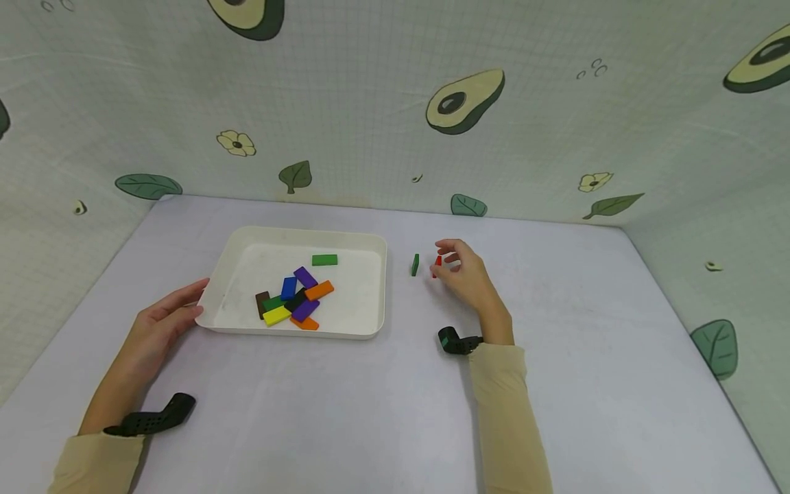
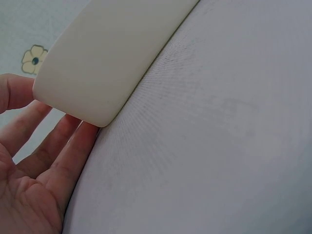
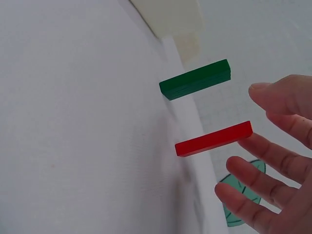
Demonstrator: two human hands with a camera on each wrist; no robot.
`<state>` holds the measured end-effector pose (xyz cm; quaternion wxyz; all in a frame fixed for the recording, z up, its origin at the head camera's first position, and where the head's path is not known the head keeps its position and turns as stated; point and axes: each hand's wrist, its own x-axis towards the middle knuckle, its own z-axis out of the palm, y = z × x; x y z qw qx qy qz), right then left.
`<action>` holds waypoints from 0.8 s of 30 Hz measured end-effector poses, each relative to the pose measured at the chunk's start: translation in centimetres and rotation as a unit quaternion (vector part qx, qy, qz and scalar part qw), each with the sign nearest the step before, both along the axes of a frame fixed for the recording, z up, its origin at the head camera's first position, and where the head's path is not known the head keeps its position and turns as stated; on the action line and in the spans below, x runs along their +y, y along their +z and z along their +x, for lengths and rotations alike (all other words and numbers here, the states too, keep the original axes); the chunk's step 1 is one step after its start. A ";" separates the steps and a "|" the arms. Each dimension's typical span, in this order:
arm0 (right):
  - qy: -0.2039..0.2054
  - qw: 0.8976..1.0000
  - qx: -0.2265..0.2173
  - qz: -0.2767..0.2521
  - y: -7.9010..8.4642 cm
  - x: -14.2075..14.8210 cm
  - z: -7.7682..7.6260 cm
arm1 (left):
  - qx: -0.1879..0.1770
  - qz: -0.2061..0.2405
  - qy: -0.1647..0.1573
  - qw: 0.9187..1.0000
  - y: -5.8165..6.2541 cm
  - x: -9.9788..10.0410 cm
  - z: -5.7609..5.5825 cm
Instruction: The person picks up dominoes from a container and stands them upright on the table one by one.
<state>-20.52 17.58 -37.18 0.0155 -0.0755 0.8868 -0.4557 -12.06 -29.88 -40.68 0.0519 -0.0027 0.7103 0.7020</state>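
A white tray (image 1: 358, 329) holds several coloured blocks. My left hand (image 1: 159, 329) rests against its near-left corner, the thumb by the rim and the extended fingers along the outer wall. To the right of the tray, a green block (image 3: 196, 79) and a red block (image 3: 214, 139) stand upright on the table, side by side with a gap between. My right hand (image 1: 464, 274) is around the red block. In the right wrist view the thumb (image 3: 280, 95) is apart from it, while the fingers spread behind; finger contact there is unclear.
Inside the tray, a green block (image 1: 324, 260) lies apart from a loose pile with yellow (image 1: 276, 315), blue (image 1: 288, 288), orange, purple, black and brown blocks. A patterned cloth (image 1: 370, 103) rises behind the white table (image 1: 345, 412). Each wrist wears a black camera mount (image 1: 459, 341).
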 end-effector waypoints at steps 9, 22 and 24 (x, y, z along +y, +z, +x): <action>0.015 0.999 0.040 0.003 1.6 -0.8 0.5 | 0.005 0.006 -0.001 1.000 0.1 0.0 0.0; 0.053 0.994 0.090 0.020 3.7 -3.7 1.6 | 0.000 -0.006 -0.009 1.000 0.1 -0.2 0.1; 0.062 0.994 0.092 0.024 3.9 -4.1 1.8 | 0.000 -0.003 -0.011 1.000 0.1 -0.2 0.1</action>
